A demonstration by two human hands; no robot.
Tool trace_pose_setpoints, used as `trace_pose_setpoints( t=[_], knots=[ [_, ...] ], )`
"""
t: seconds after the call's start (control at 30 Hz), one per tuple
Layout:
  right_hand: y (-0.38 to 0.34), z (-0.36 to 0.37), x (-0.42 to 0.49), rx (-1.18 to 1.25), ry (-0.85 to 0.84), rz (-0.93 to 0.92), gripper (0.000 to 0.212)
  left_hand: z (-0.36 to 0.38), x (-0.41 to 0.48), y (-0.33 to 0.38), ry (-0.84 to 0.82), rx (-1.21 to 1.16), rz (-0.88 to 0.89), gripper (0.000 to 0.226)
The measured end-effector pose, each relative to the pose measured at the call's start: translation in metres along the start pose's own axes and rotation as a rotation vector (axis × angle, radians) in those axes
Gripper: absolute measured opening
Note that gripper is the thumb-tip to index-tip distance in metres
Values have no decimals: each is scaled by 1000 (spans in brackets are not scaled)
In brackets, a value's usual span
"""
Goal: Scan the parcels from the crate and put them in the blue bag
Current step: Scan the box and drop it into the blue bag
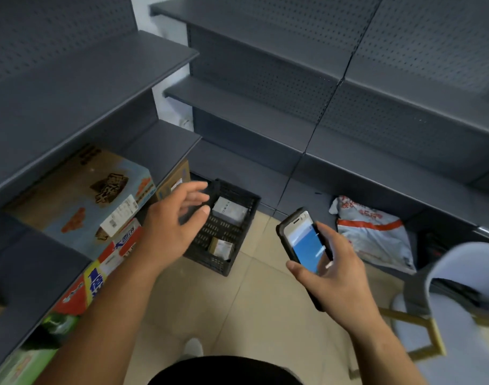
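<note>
Dark grey shelves (251,112) line the corner of the room. A pale blue bag (374,237) lies on the lowest shelf, to the right of a black crate (210,263) on the tiled floor. The left hand (174,220) hovers over the crate, fingers spread and holding nothing. The right hand (338,276) grips a handheld scanner (304,243). Inside the crate sit a grey parcel (229,211) and a smaller parcel (221,247).
</note>
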State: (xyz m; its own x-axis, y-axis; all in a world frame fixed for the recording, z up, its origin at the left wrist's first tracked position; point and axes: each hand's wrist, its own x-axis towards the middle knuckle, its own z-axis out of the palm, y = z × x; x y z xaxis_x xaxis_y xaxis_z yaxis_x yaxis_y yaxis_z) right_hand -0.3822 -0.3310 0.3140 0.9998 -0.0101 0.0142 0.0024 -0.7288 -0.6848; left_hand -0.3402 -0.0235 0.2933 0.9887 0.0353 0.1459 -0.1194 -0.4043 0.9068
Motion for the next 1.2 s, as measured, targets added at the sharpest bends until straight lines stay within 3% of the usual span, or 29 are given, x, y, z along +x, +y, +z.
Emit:
trace_pose_setpoints(
  t=[0.13,0.4,0.63,0.97,1.2],
  knots=[
    [-18,29,25,0,-16,40,89,-19,37,-29,-32,-33,-35,51],
    [-24,41,83,-30,-26,60,88,-24,99,-64,-26,-76,-90,49],
    [2,51,166,-37,-118,22,93,3,142,-78,49,-84,-182,73],
    [72,80,295,41,-260,-57,90,68,199,-106,113,29,-347,63],
    [127,141,352,24,-337,-39,89,121,221,-190,94,124,-394,59]
  ],
)
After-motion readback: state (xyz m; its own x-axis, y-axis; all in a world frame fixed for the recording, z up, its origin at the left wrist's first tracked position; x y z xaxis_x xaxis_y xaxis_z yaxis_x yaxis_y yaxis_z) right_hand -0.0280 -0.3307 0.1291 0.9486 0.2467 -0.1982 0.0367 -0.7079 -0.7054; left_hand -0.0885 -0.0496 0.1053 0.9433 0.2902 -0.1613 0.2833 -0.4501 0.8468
